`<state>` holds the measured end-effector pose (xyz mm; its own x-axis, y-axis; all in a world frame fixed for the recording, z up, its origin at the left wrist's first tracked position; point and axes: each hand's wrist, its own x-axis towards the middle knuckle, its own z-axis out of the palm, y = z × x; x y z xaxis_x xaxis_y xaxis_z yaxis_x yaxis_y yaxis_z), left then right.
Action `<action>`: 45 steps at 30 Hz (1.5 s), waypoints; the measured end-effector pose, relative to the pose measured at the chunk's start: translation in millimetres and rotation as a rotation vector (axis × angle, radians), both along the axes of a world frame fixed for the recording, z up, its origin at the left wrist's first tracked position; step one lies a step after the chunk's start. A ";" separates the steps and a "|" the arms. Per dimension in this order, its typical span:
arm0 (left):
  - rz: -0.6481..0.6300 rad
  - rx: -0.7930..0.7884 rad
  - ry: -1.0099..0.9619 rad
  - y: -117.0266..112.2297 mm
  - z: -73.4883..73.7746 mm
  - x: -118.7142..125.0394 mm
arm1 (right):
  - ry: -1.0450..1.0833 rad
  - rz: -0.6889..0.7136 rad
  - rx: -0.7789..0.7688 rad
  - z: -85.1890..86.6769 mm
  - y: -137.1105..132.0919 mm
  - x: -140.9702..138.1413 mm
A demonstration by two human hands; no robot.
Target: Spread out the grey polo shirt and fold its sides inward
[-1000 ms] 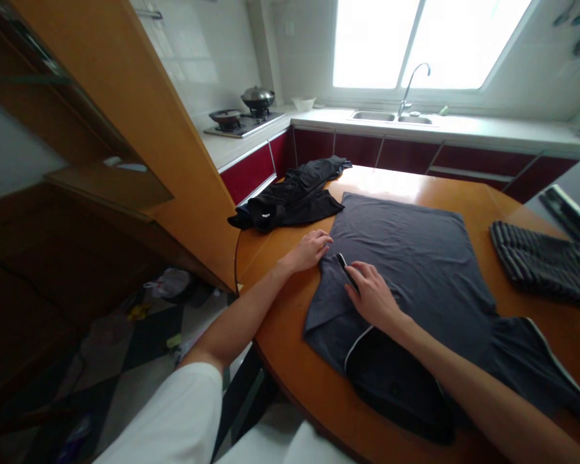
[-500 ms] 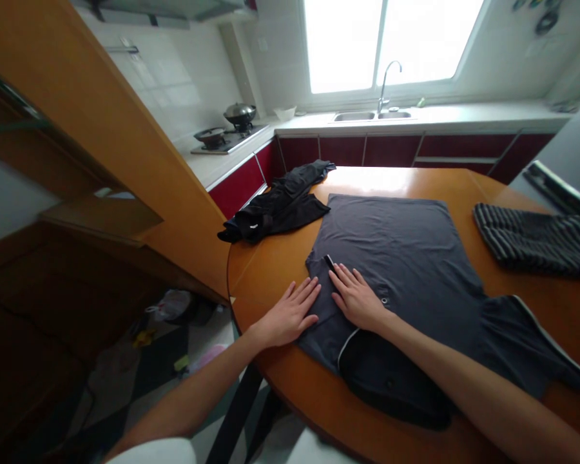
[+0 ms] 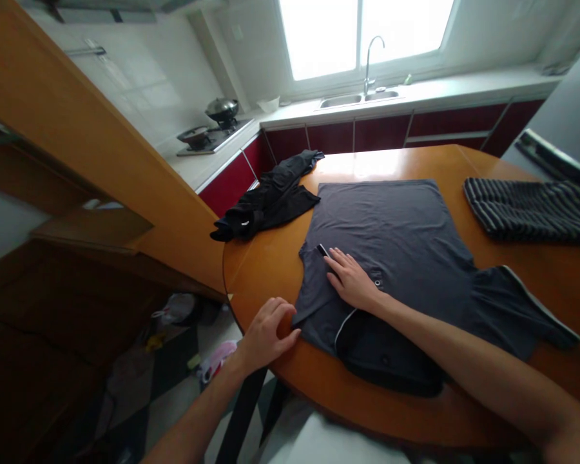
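Note:
A grey short-sleeved shirt (image 3: pixel 381 225) lies spread on the wooden table (image 3: pixel 256 277), its dark collar (image 3: pixel 391 364) with pale edging towards me. My right hand (image 3: pixel 350 280) rests flat on the chest, fingers stretched out beside a small black-and-white tag (image 3: pixel 321 250). At the shirt's left sleeve edge, my left hand (image 3: pixel 268 332) has its fingers bent and its thumb apart, with the fingertips at or just beside the cloth. No cloth shows between them. One sleeve (image 3: pixel 517 306) with white trim reaches out to the right.
Dark clothing (image 3: pixel 275 196) lies in a heap at the table's far left. A striped folded cloth (image 3: pixel 531 209) lies on the right. Beyond are a stove (image 3: pixel 215 136) with pans and a counter with a sink (image 3: pixel 341 101). A wooden partition (image 3: pixel 106 148) rises at left.
My left hand has slid off the shirt towards me and left, from lying flat to bent fingers at the edge. My right hand stays on the chest. The view has shifted slightly.

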<state>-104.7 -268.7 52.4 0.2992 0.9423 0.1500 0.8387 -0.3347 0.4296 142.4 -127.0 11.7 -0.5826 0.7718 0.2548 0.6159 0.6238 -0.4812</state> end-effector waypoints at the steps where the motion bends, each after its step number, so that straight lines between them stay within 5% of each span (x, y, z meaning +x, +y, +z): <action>1: 0.008 -0.003 -0.001 -0.3 -1.7 3.7 | 0.024 -0.014 -0.001 -1.0 0.8 0.0; 6: 0.085 0.021 -0.002 0.0 -8.0 10.4 | 0.046 -0.031 -0.006 -5.3 3.1 0.5; 11: -0.080 -0.019 0.057 -3.0 3.6 0.6 | -0.008 0.076 0.023 -2.2 0.8 1.8; 17: 0.061 0.120 -0.196 16.7 4.4 6.5 | -0.069 0.140 0.055 1.2 -1.7 1.7; 23: -0.218 -0.056 0.265 29.6 -15.8 18.5 | -0.147 0.114 0.085 0.4 -4.2 0.0; 28: -0.321 -0.165 0.315 25.4 4.1 9.7 | -0.137 0.109 0.094 -1.0 -4.4 -0.5; 31: -0.298 -0.104 0.241 49.5 14.8 16.6 | -0.134 0.110 0.096 -2.5 -3.9 -0.9; 37: -0.126 -0.074 0.269 117.2 -16.1 30.7 | -0.148 0.101 0.095 -2.1 -3.8 -1.2; 45: 0.060 -0.073 0.154 140.0 -42.8 6.4 | -0.149 0.098 0.080 2.7 -5.1 -1.2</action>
